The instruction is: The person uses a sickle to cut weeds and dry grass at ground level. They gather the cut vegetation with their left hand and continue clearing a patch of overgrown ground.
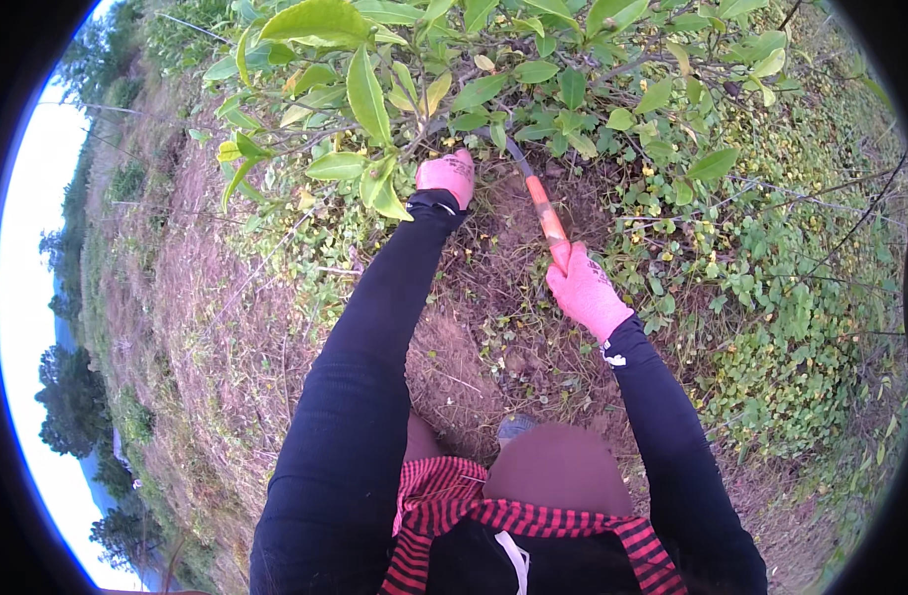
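My right hand (pixel 586 291), in a pink glove, grips the orange handle of a sickle (pixel 546 212). Its curved grey blade (pixel 516 155) reaches up under the leaves of a broad-leaved shrub (pixel 476 93), and the leaves hide part of it. My left hand (pixel 448 178), also in a pink glove, is low beside the shrub's base, left of the blade. Its fingers curl away from me, so whether they hold any stems does not show. Low weeds and bare brown soil (pixel 509 216) lie between my hands.
Dense leafy ground cover (pixel 766 357) spreads to the right, crossed by thin bare twigs (pixel 866 204). Dry grass (pixel 223 327) covers the slope on the left. My knee (pixel 558 468) and a shoe (pixel 516 426) are close below my hands. Trees (pixel 74 401) stand far left.
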Tool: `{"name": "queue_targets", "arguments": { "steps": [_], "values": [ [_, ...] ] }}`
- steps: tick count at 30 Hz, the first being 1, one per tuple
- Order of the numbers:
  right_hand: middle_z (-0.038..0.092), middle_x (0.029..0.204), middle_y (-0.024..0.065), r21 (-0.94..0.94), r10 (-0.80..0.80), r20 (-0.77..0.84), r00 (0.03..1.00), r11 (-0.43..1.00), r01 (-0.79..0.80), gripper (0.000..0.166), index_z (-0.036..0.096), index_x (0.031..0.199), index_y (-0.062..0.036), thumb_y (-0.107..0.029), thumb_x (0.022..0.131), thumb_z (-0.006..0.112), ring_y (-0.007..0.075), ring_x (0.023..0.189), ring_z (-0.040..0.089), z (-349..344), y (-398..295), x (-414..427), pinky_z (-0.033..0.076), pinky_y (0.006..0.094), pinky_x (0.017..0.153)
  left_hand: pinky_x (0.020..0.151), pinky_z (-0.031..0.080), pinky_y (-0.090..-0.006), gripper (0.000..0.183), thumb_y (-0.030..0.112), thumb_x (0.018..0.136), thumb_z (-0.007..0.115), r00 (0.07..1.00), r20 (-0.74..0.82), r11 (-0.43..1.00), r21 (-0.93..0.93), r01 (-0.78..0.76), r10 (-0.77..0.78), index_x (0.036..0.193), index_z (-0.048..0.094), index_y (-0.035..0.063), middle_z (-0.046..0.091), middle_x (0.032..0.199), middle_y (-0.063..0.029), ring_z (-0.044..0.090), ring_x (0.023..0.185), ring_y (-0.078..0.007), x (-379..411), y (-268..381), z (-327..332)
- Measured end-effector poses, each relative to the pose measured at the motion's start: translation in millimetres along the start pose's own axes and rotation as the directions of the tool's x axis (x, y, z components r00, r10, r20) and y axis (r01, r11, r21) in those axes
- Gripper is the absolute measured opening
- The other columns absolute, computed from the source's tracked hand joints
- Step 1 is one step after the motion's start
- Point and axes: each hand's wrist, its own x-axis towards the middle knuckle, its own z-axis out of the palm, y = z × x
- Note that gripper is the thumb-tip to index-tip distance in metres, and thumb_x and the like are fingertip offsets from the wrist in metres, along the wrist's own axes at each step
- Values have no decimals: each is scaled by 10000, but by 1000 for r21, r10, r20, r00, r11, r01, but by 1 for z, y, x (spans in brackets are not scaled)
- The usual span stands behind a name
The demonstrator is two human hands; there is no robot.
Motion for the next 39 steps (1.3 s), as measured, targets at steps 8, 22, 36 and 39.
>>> {"name": "queue_targets", "arguments": {
  "steps": [8,22,36,39],
  "values": [
    [583,752,254,67,329,282,901,930,-360,304,398,1019,-12,-180,843,580,448,736,596,24,63,-177,457,500,627,776,509,-408,487,326,779,652,986,-135,985,-156,77,-99,1170,498,80,641,1030,-158,634,942,-311,-49,-31,41],
    [601,743,238,-24,-14,-51,999,1000,13,287,403,1001,-14,-232,869,536,430,717,608,28,-29,-16,471,495,640,802,496,-410,598,401,794,624,933,-40,845,-440,304,-357,1262,476,58,647,1013,-191,633,924,-332,-63,-55,53],
    [584,740,223,272,168,-18,986,949,-157,265,464,982,-17,-200,835,587,411,715,600,21,38,-130,461,454,611,976,376,-421,879,421,685,758,629,-600,796,-603,50,-494,1357,351,26,354,1375,-223,423,1200,-396,-126,-38,66],
    [580,773,223,402,101,40,994,909,-109,282,451,999,-16,-226,851,567,390,733,600,31,15,-71,457,455,636,1039,281,-523,1034,468,574,806,703,-696,956,-282,-78,-148,1392,321,62,298,1426,-199,330,1269,-422,-151,3,34]
  ]
}}
